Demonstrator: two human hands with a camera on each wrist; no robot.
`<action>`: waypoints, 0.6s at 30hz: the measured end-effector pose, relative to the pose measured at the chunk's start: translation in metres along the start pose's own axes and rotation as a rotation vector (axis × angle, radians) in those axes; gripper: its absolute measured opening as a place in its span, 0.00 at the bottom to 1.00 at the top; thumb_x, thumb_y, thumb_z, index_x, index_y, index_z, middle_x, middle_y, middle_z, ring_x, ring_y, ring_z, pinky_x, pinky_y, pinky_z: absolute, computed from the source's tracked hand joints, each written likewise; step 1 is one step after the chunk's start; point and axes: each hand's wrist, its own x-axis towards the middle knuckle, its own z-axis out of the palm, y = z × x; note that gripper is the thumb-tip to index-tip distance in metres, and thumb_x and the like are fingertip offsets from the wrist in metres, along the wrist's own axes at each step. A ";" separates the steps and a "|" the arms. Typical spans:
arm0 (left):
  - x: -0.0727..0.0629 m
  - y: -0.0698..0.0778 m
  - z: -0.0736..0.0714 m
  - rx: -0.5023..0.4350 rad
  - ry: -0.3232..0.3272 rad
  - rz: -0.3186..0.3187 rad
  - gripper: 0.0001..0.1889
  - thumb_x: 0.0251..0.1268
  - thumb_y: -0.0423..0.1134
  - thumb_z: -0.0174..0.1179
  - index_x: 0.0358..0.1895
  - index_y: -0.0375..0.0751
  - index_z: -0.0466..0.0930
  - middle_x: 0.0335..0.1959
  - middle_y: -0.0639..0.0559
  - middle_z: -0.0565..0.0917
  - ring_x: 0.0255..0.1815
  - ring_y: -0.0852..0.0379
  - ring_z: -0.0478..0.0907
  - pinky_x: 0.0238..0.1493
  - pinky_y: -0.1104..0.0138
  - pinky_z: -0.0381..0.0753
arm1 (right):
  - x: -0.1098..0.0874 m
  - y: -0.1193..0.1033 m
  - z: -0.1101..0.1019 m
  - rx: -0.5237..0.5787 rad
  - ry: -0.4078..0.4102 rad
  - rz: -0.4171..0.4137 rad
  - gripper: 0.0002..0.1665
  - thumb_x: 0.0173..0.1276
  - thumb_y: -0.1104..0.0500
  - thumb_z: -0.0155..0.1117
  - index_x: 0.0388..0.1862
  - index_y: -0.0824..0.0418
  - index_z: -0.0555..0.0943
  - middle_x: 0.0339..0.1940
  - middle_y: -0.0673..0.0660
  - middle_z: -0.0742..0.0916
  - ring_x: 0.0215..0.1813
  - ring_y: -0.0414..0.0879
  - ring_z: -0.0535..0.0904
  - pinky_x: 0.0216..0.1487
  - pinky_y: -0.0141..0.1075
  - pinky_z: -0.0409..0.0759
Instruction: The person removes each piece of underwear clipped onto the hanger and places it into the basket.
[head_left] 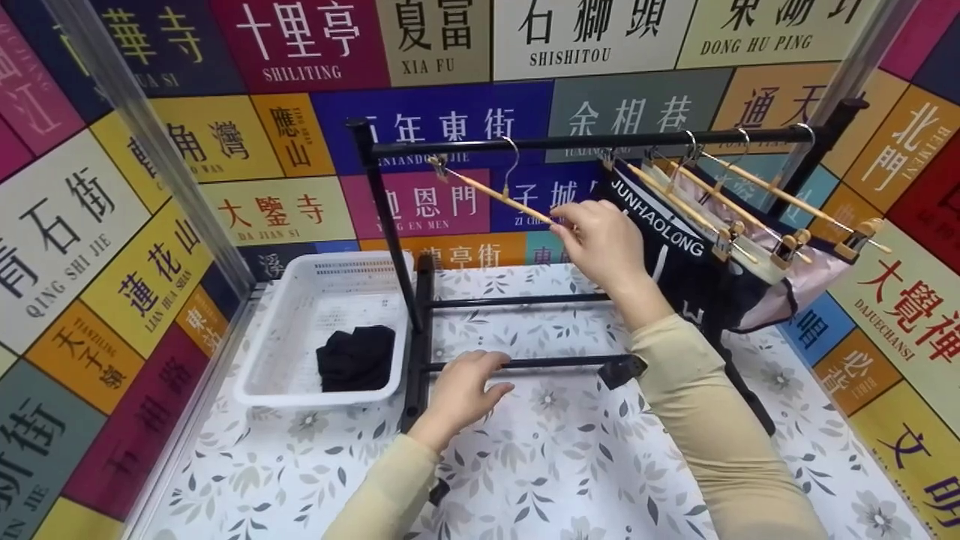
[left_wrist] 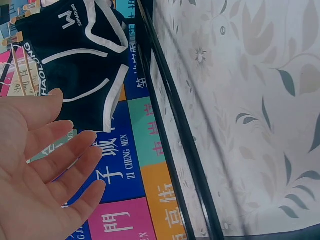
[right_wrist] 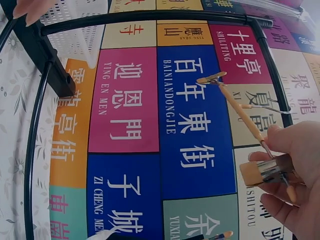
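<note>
In the head view my right hand (head_left: 604,244) grips one end of a bare wooden clip hanger (head_left: 499,196), whose hook loops over the top bar of a black garment rack (head_left: 480,150). The right wrist view has the thumb and fingers around a clip (right_wrist: 270,170) at the hanger's near end, while the far clip (right_wrist: 212,78) holds no cloth. My left hand (head_left: 465,386) is empty, fingers loosely spread, near the rack's lower bars. Black boxer briefs (head_left: 660,232) with white lettering on the waistband hang from another clip hanger, just right of my right hand.
A white plastic basket (head_left: 274,322) left of the rack contains a bundle of black cloth (head_left: 358,358). Further right on the bar, pink-and-black garments (head_left: 802,292) hang from more clip hangers. A leaf-patterned cloth (head_left: 555,450) covers the table, with printed panels around it.
</note>
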 end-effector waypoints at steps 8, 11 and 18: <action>0.006 0.003 -0.010 0.016 -0.013 0.026 0.19 0.63 0.47 0.68 0.55 0.46 0.81 0.46 0.52 0.85 0.45 0.51 0.81 0.46 0.55 0.79 | -0.010 0.005 -0.011 0.051 0.002 -0.035 0.17 0.68 0.54 0.68 0.53 0.57 0.85 0.47 0.55 0.87 0.45 0.54 0.80 0.44 0.47 0.77; 0.009 0.004 -0.013 0.006 -0.022 0.026 0.19 0.64 0.47 0.67 0.56 0.46 0.81 0.45 0.52 0.85 0.46 0.51 0.81 0.47 0.55 0.79 | -0.014 0.008 -0.016 0.073 0.018 -0.052 0.18 0.67 0.55 0.69 0.54 0.58 0.85 0.49 0.57 0.87 0.47 0.54 0.80 0.47 0.48 0.77; 0.013 0.006 -0.020 -0.002 -0.012 0.025 0.20 0.63 0.46 0.68 0.57 0.45 0.81 0.46 0.51 0.85 0.46 0.50 0.81 0.47 0.55 0.79 | -0.023 0.014 -0.028 0.069 0.035 -0.081 0.20 0.67 0.53 0.69 0.56 0.59 0.83 0.51 0.58 0.86 0.51 0.57 0.80 0.55 0.48 0.75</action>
